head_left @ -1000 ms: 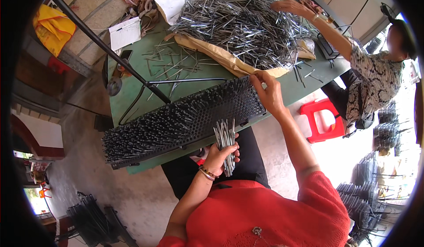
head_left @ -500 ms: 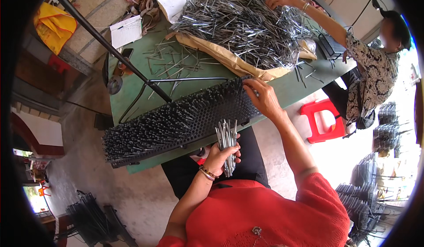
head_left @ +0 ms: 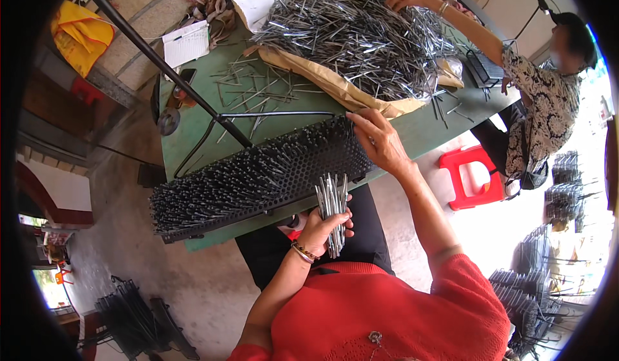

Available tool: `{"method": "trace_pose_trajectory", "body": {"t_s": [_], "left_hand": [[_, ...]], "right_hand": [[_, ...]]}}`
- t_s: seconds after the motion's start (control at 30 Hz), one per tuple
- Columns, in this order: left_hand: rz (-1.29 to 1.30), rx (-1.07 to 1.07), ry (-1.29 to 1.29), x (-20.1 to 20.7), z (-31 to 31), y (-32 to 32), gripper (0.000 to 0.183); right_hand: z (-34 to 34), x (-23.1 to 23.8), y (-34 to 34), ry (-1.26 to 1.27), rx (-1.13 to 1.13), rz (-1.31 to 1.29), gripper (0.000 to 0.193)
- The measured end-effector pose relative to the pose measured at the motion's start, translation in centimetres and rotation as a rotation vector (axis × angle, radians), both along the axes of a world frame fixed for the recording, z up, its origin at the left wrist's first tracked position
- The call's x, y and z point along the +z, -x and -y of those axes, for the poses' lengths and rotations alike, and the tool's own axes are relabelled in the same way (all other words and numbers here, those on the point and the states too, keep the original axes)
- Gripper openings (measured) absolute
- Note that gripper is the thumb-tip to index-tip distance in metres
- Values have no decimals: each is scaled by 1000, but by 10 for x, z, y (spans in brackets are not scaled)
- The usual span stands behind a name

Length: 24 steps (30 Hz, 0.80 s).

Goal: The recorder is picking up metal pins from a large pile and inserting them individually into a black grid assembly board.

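My left hand (head_left: pixel 325 232) is wrapped round a bundle of thin silvery metal rods (head_left: pixel 332 196), held upright above my lap. My right hand (head_left: pixel 382 143) is at the right end of a long black perforated rack (head_left: pixel 322 161), fingertips pinched together by its far edge. Whatever sits between those fingertips is too small to make out. Thin rods stand densely in the rack's holes over the left and middle. Toward the right end, many holes show bare, with a row of rods along the far edge.
Beyond the rack, a large heap of metal rods (head_left: pixel 348 32) lies on brown paper (head_left: pixel 322 83) on the green table (head_left: pixel 193 122). A black metal bar (head_left: pixel 151 51) slants over the table. At right, another person (head_left: pixel 548 96) reaches into the heap. A red stool (head_left: pixel 469 177) stands on the floor.
My right hand has shifted slightly left along the rack's far edge. My left hand keeps the rod bundle in the same place.
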<state>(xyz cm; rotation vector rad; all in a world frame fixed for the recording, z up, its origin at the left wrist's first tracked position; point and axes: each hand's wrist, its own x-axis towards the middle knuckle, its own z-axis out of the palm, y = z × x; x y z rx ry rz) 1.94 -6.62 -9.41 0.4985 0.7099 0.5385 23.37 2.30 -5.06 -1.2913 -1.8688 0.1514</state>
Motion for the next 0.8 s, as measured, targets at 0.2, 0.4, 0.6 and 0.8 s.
{"method": "trace_pose_trajectory", "body": {"t_s": [0.2, 0.4, 0.6, 0.8], "left_hand": [[12, 2, -3, 2, 0, -2, 47], [49, 55, 46, -9, -2, -1, 40], [53, 60, 39, -4, -1, -2, 36], [47, 27, -50, 2, -1, 2, 36]], "right_hand": [[-7, -7, -14, -101, -15, 180, 21], [-1, -5, -6, -114, -101, 199, 21], [2, -8, -8, -196, -152, 143, 15], [45, -5, 20, 493, 120, -252, 25]]}}
